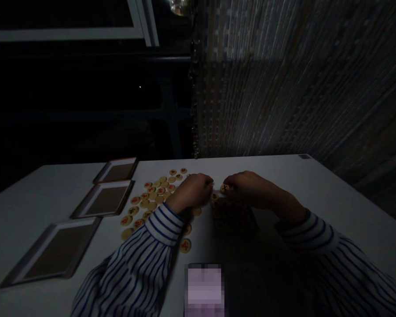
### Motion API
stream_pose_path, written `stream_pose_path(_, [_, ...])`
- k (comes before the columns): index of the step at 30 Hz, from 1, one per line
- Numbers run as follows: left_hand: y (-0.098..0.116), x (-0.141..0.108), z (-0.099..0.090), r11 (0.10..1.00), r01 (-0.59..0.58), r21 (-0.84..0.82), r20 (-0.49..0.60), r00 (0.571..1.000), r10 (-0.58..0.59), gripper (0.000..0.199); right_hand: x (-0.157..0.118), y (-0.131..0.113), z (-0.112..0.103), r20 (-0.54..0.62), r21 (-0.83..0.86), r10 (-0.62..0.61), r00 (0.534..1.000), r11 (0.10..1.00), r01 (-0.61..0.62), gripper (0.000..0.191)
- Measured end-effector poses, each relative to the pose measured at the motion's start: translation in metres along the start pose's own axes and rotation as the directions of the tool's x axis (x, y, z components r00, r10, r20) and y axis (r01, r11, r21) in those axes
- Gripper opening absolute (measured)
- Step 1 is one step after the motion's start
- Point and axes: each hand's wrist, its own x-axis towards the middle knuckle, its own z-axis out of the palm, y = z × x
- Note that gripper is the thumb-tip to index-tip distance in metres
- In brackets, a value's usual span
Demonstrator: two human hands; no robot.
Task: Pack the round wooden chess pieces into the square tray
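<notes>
My right hand (251, 187) pinches a round wooden Chinese chess piece (224, 188) with a dark character on its face. It is above the far left corner of a dark, shadowed block (234, 220), where rows of pieces seem to lie; whether a box holds them I cannot tell. Another piece (215, 197) sits at that corner. My left hand (194, 190) is just to the left, fingers curled together, and whatever they hold is hidden. Loose Chinese chess pieces (152, 196), some with red or black characters and some blank side up, spread beside and beyond my left forearm.
Three shallow open trays or lids (100, 198) line the left side of the white table (284, 171). A blurred pale rectangle (204, 288) is at the near edge. A string curtain (251, 88) hangs behind the table at the right. The room is dim.
</notes>
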Motion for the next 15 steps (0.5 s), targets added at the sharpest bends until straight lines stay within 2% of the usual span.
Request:
stream_pose_path(5, [-0.004,0.002,0.007,0.999,-0.028,0.023,0.048,0.998,0.027,0.029,0.000,0.000,0.003,0.050,-0.002,0.033,0.998,0.999,-0.033,0.021])
stream_pose_path(10, [-0.002,0.000,0.009,0.999,-0.006,0.043,0.061,0.998,0.003,0.028,0.000,-0.003,0.007,0.108,-0.063,0.048,0.993,0.997,-0.041,0.020])
stream_pose_path(15, [0.002,-0.003,0.008,0.996,-0.008,0.094,0.067,0.998,0.002,0.026,0.003,-0.001,0.017,0.140,-0.110,0.029,0.990,0.994,-0.014,0.020])
